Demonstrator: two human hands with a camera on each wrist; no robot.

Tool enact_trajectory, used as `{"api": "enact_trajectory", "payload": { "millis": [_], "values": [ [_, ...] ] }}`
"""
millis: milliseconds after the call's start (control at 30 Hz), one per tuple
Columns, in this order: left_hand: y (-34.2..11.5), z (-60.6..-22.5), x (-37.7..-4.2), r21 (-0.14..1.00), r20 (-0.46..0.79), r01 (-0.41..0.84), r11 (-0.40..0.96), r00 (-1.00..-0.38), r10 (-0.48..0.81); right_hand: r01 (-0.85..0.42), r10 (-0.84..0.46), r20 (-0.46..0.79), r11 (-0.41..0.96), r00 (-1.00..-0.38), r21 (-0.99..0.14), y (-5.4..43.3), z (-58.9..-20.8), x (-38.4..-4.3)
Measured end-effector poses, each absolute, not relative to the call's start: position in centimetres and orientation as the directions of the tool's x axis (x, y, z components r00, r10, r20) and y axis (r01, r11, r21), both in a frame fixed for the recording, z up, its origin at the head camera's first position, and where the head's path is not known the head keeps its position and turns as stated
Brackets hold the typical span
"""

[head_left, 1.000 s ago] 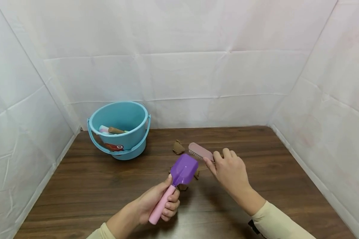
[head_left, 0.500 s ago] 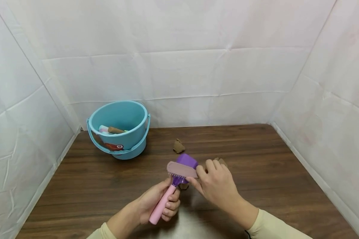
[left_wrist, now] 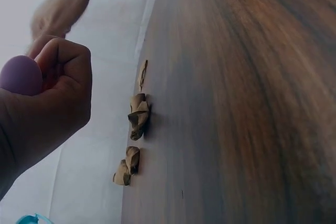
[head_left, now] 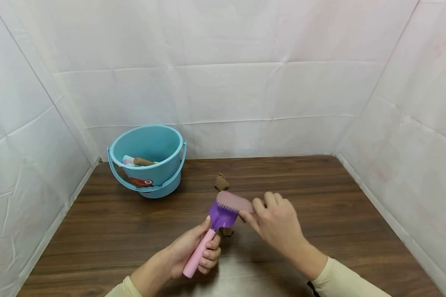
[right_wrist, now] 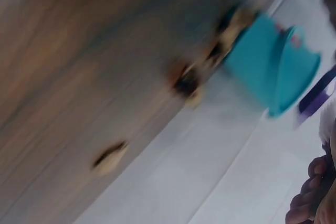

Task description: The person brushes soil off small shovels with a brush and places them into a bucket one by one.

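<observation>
My left hand (head_left: 178, 255) grips a small toy shovel by its pink handle (head_left: 199, 252), with the purple blade (head_left: 221, 219) pointing up and away over the table. In the left wrist view the rounded handle end (left_wrist: 21, 75) sticks out of the curled fingers. My right hand (head_left: 280, 220) holds a pale pink scrub brush (head_left: 234, 201) by its right end. Its bristles face the shovel blade, and the brush overlaps the blade's far part in the head view. Crumpled brown paper pieces (head_left: 221, 182) lie on the table below and behind, some partly hidden by the shovel.
A light blue bucket (head_left: 165, 186) with its handle lowered stands at the back left, holding several items, one with a brown handle (head_left: 143, 161). White sheeting (head_left: 223, 95) encloses the back and sides of the dark wooden table (head_left: 126, 239).
The brush came from right of the shovel, swept left across the blade near its neck, then shifted back up and right to the blade's far part. The left hand barely moved.
</observation>
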State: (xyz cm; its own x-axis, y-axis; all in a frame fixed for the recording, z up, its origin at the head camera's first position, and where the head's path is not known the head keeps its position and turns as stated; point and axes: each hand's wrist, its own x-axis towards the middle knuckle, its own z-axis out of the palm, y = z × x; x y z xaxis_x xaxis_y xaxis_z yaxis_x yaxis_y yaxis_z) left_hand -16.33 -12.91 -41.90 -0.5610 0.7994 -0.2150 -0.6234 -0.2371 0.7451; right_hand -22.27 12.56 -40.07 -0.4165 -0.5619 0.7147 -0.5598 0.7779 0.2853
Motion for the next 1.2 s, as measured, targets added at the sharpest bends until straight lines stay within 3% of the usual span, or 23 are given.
{"api": "enact_trajectory", "payload": {
  "millis": [133,333,433,733,967,1067,1133,1200],
  "values": [
    [-12.8,-41.9,-16.4,0.746,-0.218,-0.622,-0.238,-0.566,0.795,-0.618,-0.598,0.703,0.732,-0.384,0.285,11.6,-40.6,-21.2],
    [-12.9,-41.9,-16.4,0.747,-0.232,-0.624,-0.232,-0.571,0.788,-0.500,-0.514,0.702,0.828,-0.493,0.255,13.4,-41.0,-23.5],
    [-13.1,-41.8,-16.3,0.752,-0.226,-0.617,-0.232,-0.572,0.789,-0.454,-0.488,0.703,0.853,-0.517,0.257,14.4,-41.2,-24.6],
    [-13.7,-41.1,-16.3,0.761,-0.230,-0.604,-0.237,-0.592,0.772,-0.454,-0.486,0.717,0.852,-0.500,0.262,14.7,-41.6,-25.4],
    [-15.8,-38.8,-16.7,0.838,-0.301,-0.509,-0.196,-0.731,0.613,-0.486,-0.502,0.699,0.838,-0.509,0.248,14.3,-42.0,-24.9],
    [-17.3,-37.4,-17.0,0.905,-0.298,-0.406,-0.131,-0.821,0.487,-0.511,-0.512,0.686,0.828,-0.518,0.232,14.1,-42.1,-24.7],
    [-18.4,-36.5,-17.1,0.960,-0.247,-0.277,-0.031,-0.897,0.368,-0.526,-0.516,0.683,0.821,-0.517,0.223,14.0,-42.1,-24.4],
    [-19.8,-35.4,-17.3,0.968,-0.147,-0.098,0.230,-0.968,0.203,-0.541,-0.522,0.681,0.813,-0.514,0.215,14.0,-42.2,-24.2]
  ]
}}
